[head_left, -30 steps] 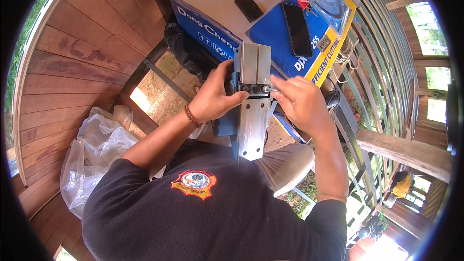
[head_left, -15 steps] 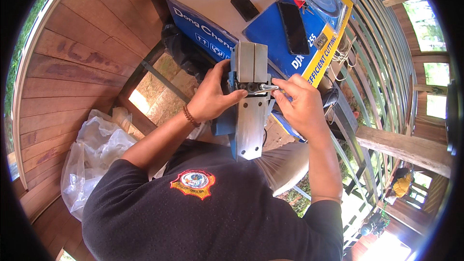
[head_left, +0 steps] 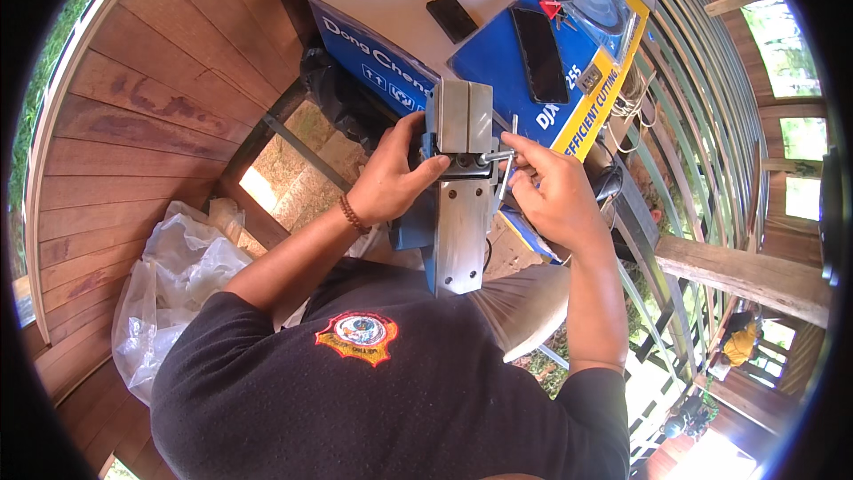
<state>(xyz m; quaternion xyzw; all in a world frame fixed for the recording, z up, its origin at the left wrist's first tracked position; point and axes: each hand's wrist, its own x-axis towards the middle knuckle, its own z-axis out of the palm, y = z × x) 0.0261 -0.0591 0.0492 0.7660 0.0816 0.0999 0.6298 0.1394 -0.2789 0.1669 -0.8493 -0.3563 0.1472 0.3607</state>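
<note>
Upright in front of my body stands a metal assembly with silver plates and a blue side, split by a dark gap with bolts in it. My left hand grips its left edge, fingers partly hidden behind the blue side and thumb at the gap. A T-handle wrench reaches into the gap from the right, its shaft roughly level and its thin crossbar nearly vertical. My right hand has its fingers curled at the crossbar. The wrench's tip is too small to make out clearly.
A large blue-and-white box lies beyond the assembly, with a small dark device, a black phone and red-tagged keys on it. A clear plastic bag lies at left. Long metal bars and a wooden beam are at right.
The wrench has turned, so its crossbar now shows almost upright between my right fingers. My right fingers have shifted around it. My left hand stays at the assembly.
</note>
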